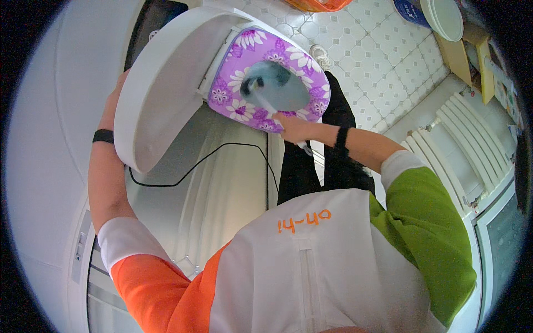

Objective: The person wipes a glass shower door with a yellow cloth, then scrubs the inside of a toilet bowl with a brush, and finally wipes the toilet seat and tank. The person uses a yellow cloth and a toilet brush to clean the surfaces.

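Note:
My right hand (293,128) is closed round the white handle of a toilet brush (266,102), whose blurred head is inside the toilet bowl (295,93). A purple floral cover (239,100) lies on the toilet seat around the opening. The white lid (143,100) stands raised on the hinge side. My left hand (120,83) is at the lid's outer edge, its fingers mostly hidden behind it, so its grip cannot be made out.
A black cable (200,160) loops beside the toilet. White radiators (474,137) line the right wall. A white bucket (445,18) and an orange container (318,4) are at the top, near the tiled floor (366,70).

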Tool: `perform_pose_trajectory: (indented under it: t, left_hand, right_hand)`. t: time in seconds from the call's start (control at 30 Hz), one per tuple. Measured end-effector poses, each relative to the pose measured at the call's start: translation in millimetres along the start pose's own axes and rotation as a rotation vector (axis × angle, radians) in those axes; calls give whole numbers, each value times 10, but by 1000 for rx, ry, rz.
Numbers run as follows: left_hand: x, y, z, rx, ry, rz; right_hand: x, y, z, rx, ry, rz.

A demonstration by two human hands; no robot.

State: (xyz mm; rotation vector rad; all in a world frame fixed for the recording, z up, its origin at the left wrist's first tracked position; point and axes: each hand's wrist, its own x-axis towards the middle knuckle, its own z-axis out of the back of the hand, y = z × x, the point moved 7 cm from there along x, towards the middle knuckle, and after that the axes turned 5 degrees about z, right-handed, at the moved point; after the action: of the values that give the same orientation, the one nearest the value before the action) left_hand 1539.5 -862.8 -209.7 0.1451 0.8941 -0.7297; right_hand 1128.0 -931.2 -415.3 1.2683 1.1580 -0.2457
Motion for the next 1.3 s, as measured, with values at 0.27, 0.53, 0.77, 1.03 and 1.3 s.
perform_pose_trajectory:
  t: [0.27,0.53,0.77,1.03,1.3]
  left_hand:
    - [100,48,22,-6,-26,-10]
    - [203,79,-39,-24,-25,-22]
    - [13,160,-62,-39,-31,-9]
    - [-54,186,-61,-41,-39,1]
    - [169,175,-64,-43,-37,-5]
  right_hand:
    - [-57,22,224,52,-28,-123]
    - [91,-116,81,181,-88,-21]
    - [115,-211,142,-99,80,11]
    - [78,-9,373,-40,-19,-94]
    - [240,-169,365,198,-125,-11]
